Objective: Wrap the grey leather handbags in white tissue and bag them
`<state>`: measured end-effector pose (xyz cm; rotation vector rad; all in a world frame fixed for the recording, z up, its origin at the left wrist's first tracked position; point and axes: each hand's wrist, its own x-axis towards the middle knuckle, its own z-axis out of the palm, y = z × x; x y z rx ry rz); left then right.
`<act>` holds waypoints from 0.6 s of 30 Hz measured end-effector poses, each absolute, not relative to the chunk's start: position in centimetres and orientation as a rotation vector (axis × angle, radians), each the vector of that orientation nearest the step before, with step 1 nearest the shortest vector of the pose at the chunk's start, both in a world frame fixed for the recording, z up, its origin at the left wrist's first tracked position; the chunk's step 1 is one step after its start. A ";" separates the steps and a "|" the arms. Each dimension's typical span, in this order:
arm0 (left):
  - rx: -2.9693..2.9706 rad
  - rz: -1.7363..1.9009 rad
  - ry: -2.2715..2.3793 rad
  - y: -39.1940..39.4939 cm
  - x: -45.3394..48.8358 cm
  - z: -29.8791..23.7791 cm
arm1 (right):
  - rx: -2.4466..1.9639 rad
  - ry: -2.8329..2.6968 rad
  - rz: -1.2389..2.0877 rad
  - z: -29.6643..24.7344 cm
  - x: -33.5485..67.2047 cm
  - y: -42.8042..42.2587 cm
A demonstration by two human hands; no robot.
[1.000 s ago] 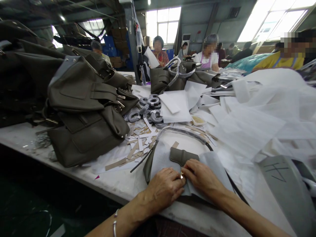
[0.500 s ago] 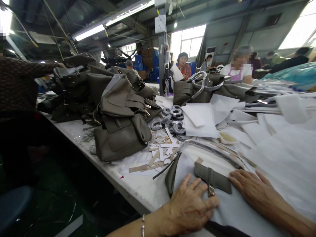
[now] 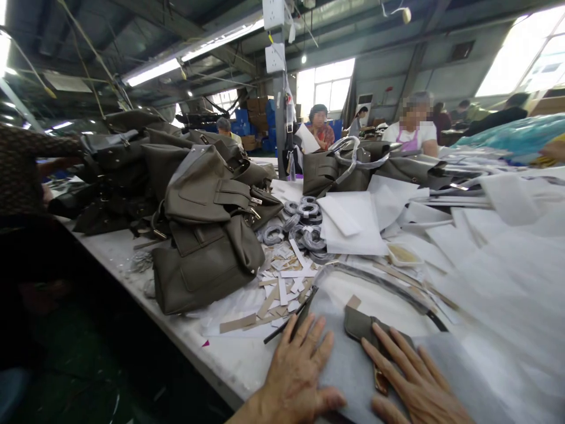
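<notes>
My left hand [image 3: 293,374] lies flat with spread fingers on a sheet of white foam wrap [image 3: 348,365] at the table's near edge. My right hand [image 3: 412,383] rests open beside it, fingers stretched over a grey leather flap [image 3: 358,325] with a gold clasp [image 3: 378,377]. The flap belongs to a grey bag mostly covered by the wrap. Its plastic-wrapped handle [image 3: 375,280] arcs just beyond my fingers.
A pile of grey leather handbags [image 3: 203,235] fills the left of the white table [image 3: 132,247]. Paper strips [image 3: 282,282], tape rolls [image 3: 302,224] and white foam sheets [image 3: 485,259] lie beyond. Other people sit at the far end; a person's sleeve [image 3: 22,171] is at the left.
Both hands went from pinching at the clasp to lying flat and open on the wrap. The right hand slid left onto the flap. The camera tilted up and left.
</notes>
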<state>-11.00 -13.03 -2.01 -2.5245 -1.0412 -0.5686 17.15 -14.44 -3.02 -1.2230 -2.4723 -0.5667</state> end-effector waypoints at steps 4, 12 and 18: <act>-2.543 -0.566 -1.011 -13.2 -12.1 -1.5 | -1.275 -2.434 -0.497 -3.6 16.8 -14.8; -2.553 -0.676 -0.720 -13.6 -5.3 0.7 | -1.504 -2.415 -0.015 -3.2 15.9 -15.7; -2.598 -0.596 -0.701 -13.5 -3.9 -1.6 | -1.551 -2.464 0.525 1.6 16.5 -15.1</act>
